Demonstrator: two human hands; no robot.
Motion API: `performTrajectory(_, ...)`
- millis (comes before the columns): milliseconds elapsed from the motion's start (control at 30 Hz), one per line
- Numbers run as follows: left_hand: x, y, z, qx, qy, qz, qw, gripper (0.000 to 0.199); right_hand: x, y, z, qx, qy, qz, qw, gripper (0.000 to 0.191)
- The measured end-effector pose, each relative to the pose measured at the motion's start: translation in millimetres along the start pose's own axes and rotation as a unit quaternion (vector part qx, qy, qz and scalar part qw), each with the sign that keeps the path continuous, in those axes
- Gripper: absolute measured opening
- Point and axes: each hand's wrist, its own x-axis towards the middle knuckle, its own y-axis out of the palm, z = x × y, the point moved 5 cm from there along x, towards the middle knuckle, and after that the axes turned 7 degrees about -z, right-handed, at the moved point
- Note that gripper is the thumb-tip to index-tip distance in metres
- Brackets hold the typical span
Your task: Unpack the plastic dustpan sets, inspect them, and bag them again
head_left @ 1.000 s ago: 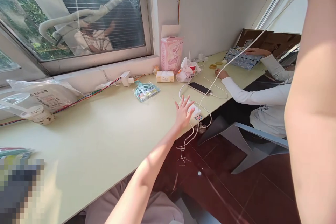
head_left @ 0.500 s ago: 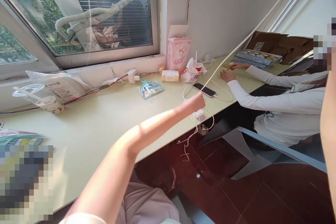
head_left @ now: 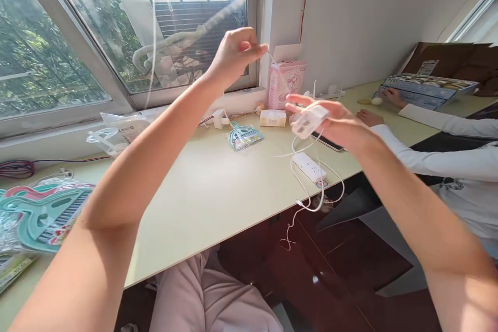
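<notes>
Before the window [head_left: 116, 26], left hand [head_left: 237, 54] aloft.

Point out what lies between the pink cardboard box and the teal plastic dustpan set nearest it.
In the head view, a small, rectangular, cream-coloured cardboard box stands on the pale tabletop between them.

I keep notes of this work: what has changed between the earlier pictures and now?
The left hand rose from near the power strip to in front of the window; what it pinches is unclear. The right hand came in from the right, now holding a white block above the desk. The pink box and tissue box stayed.
</notes>
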Motion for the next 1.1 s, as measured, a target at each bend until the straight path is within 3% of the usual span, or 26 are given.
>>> performTrajectory(100,14,-8.0,5,-0.033,-0.057,-0.086,0.994,0.029,4,47,-27,0.077,0.025,0.028,0.996,0.044)
performTrajectory(200,17,-19.4,4,-0.061,-0.058,-0.146,0.986,0.038,25,40,-28,0.034,0.021,-0.038,0.999,0.044)
performTrajectory(300,13,-29.9,12,-0.045,-0.033,-0.154,0.986,0.033,53,-11,-4,-0.084,-0.045,-0.158,0.983,0.046)
performTrajectory(367,0,-34.4,28,-0.013,-0.021,-0.141,0.990,0.035,66,-61,20,-0.202,-0.127,-0.270,0.933,0.046)
performTrajectory(433,-26,-36.4,52,0.036,-0.013,-0.124,0.992,0.039,75,-109,35,-0.334,-0.178,-0.341,0.861,0.047)
performTrajectory(500,-66,-35.3,82,0.086,-0.016,-0.100,0.991,0.042,80,-151,26,-0.393,-0.148,-0.346,0.839,0.053)
performTrajectory(567,-116,-33.4,115,0.144,-0.027,-0.074,0.986,0.043,76,-188,-3,-0.455,-0.068,-0.372,0.806,0.057)
performTrajectory(633,-170,-31.9,147,0.191,-0.058,-0.045,0.979,0.040,63,-208,-41,-0.532,-0.019,-0.401,0.746,0.049)
performTrajectory(700,-220,-35.0,176,0.237,-0.105,-0.042,0.965,0.039,45,-213,-86,-0.563,0.020,-0.420,0.712,0.034)
performTrajectory(800,-278,-44.5,208,0.284,-0.161,-0.033,0.945,0.037,19,-201,-152,-0.548,0.053,-0.434,0.712,0.017)
performTrajectory(933,-320,-69.4,222,0.316,-0.189,-0.024,0.929,0.034,-6,-179,-217,-0.508,0.070,-0.450,0.731,0.030)
performTrajectory(1067,-338,-97.2,215,0.336,-0.193,-0.012,0.922,0.033,-21,-176,-266,-0.538,0.192,-0.415,0.708,0.033)
performTrajectory(1100,-341,-102.4,213,0.335,-0.196,-0.013,0.922,0.033,-22,-176,-271,-0.547,0.188,-0.406,0.708,0.031)
